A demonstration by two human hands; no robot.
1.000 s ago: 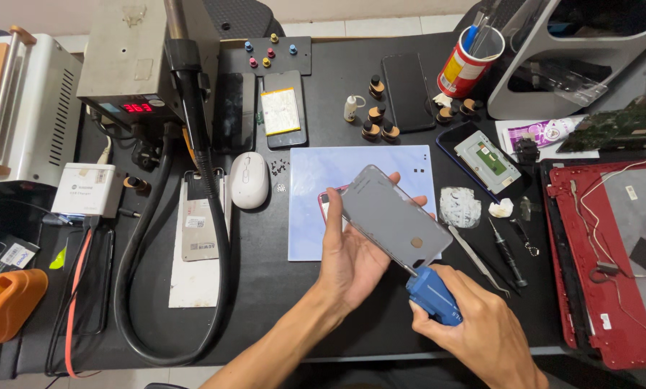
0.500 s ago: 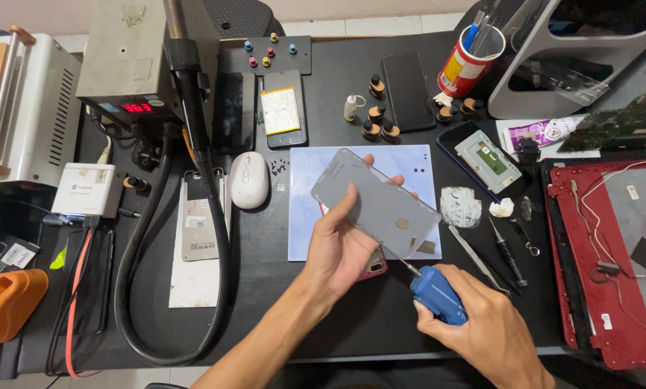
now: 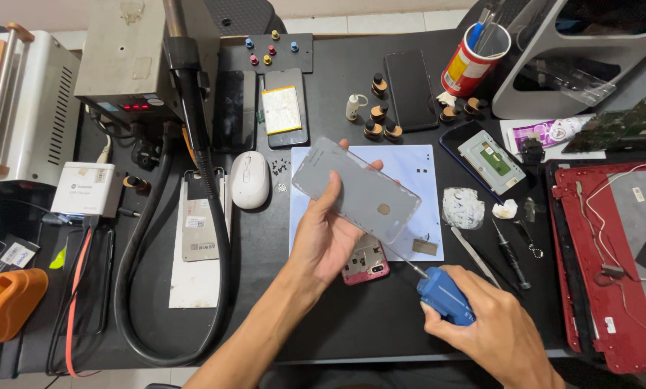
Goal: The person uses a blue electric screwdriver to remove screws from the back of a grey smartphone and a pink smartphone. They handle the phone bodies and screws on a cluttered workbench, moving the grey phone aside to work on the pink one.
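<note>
Head-camera footage shows a black work mat [image 3: 265,302] seen from above, crowded with phone-repair gear. A grey phone back cover [image 3: 355,189] is held up off the mat by the left hand [image 3: 328,234]: the thumb is laid along the cover's near edge, and the fingers are curled behind it, their tips showing past its far edge. The cover is tilted, with its upper end towards the far left and its lower end towards the right. It is held above a pale blue sheet [image 3: 420,173] spread on the mat. Just below the cover, partly hidden by the palm, a pink-framed opened phone [image 3: 366,263] is seen lying on the mat.

A blue-handled screwdriver [image 3: 444,294] is gripped by the right hand [image 3: 492,335], the fingers being closed around the handle. Its thin metal shaft is pointed up and left towards the lower end of the cover; whether the tip touches the cover cannot be told.

Beside the left hand, a white computer mouse [image 3: 250,180] is placed on the mat. Farther back, a phone with a yellow-edged battery [image 3: 283,108] is laid, and small brown bottles [image 3: 379,108] are grouped near a dark phone. At the right, tweezers [image 3: 474,256] are laid just beside the sheet, and a red laptop shell [image 3: 611,266] is set at the table edge. At the left, a thick black hose [image 3: 211,238] is looped down from a grey station.
</note>
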